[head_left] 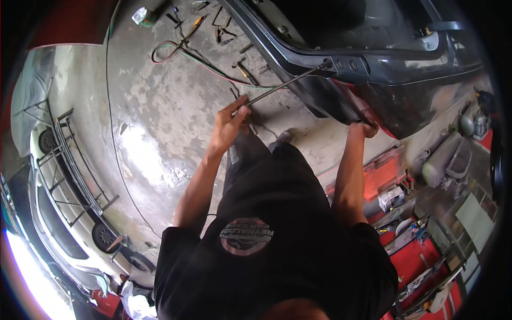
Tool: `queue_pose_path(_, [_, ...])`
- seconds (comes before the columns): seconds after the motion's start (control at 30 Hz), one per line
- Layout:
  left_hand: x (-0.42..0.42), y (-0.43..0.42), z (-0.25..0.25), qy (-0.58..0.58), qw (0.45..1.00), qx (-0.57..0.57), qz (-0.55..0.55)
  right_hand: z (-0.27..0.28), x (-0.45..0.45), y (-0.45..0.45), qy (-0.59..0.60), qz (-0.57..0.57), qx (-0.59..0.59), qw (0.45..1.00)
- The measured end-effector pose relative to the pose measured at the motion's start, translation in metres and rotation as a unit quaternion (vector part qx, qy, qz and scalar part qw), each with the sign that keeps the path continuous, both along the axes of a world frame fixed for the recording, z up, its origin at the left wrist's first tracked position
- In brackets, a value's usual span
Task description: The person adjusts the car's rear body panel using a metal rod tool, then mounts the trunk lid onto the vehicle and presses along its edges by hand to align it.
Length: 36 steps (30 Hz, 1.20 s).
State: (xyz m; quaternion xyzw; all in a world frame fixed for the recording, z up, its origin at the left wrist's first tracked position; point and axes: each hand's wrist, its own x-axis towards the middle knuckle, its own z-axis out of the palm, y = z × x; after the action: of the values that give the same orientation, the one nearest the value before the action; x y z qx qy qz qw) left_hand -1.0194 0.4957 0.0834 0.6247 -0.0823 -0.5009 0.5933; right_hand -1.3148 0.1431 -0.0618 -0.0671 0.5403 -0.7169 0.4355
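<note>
In the head view, the long metal rod (285,86) extends from the left grip (231,121) forward and to the right, its long axis slanting toward the dark car panel (413,104). Its far tip stands at the panel's upper edge, beside two round recesses (347,65). The left grip, nearer the rod, is closed around its near end. The right grip (364,129) touches the panel's lower edge; its fingers are partly hidden, so its closure cannot be determined.

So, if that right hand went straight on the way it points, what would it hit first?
The right hand would likely meet the dark car body panel first; it seems to touch the lower edge, though depth there is unclear.
</note>
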Motion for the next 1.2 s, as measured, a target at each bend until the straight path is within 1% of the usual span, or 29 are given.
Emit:
queue_pose_path(0.07, [-0.001,-0.006,0.002,-0.084,0.996,0.03,-0.006,0.003,0.0,0.0,0.007,0.003,0.007,1.0])
queue_pose_path(0.17, [-0.02,-0.011,-0.018,-0.26,0.964,-0.008,0.049,0.005,0.001,0.002,0.019,0.006,0.016,1.0])
queue_pose_path(0.2, [-0.02,-0.011,-0.02,-0.335,0.941,0.032,0.024,0.005,-0.001,0.004,0.018,0.006,0.018,1.0])
queue_pose_path(0.3, [-0.031,-0.012,-0.017,-0.442,0.891,0.087,0.047,0.007,0.002,0.005,0.025,0.012,0.02,0.999])
queue_pose_path(0.37, [-0.028,-0.012,-0.014,-0.267,0.956,0.043,0.113,0.009,0.003,0.006,0.027,0.019,0.023,0.999])
queue_pose_path(0.4, [-0.026,-0.013,-0.015,-0.174,0.974,0.019,0.144,0.01,0.003,0.006,0.028,0.02,0.023,0.999])
queue_pose_path(0.5, [-0.008,-0.007,-0.028,-0.094,0.995,0.016,0.042,0.012,0.005,0.007,0.035,0.024,0.026,0.999])
queue_pose_path(0.6, [-0.008,-0.009,-0.029,-0.266,0.957,0.109,0.032,0.014,0.003,0.009,0.04,0.027,0.033,0.998])
queue_pose_path(0.63, [-0.012,-0.01,-0.027,-0.341,0.934,0.1,0.041,0.014,0.003,0.01,0.041,0.027,0.036,0.998])
queue_pose_path(0.7, [-0.018,-0.013,-0.023,-0.483,0.87,0.078,0.058,0.015,0.002,0.01,0.043,0.027,0.039,0.998])
queue_pose_path(0.8, [-0.015,-0.01,-0.027,-0.629,0.775,0.047,0.039,0.016,0.002,0.012,0.052,0.034,0.044,0.997])
queue_pose_path(0.9, [-0.022,-0.011,-0.015,-0.525,0.843,0.109,0.048,0.017,0.001,0.013,0.053,0.04,0.049,0.997])
queue_pose_path(0.93, [-0.024,-0.012,-0.006,-0.424,0.895,0.123,0.06,0.017,0.002,0.013,0.051,0.039,0.05,0.997])
queue_pose_path(0.97, [-0.025,-0.015,0.004,-0.319,0.936,0.134,0.07,0.018,0.002,0.014,0.053,0.039,0.052,0.996])
queue_pose_path(1.0, [-0.026,-0.017,0.01,-0.21,0.964,0.143,0.079,0.02,0.001,0.014,0.052,0.038,0.053,0.997])
queue_pose_path(1.1, [-0.027,-0.01,0.0,-0.092,0.986,-0.011,0.14,0.022,0.003,0.015,0.052,0.044,0.06,0.996])
queue_pose_path(1.2, [-0.03,-0.009,0.003,0.105,0.969,-0.064,0.215,0.022,0.002,0.013,0.046,0.049,0.055,0.996])
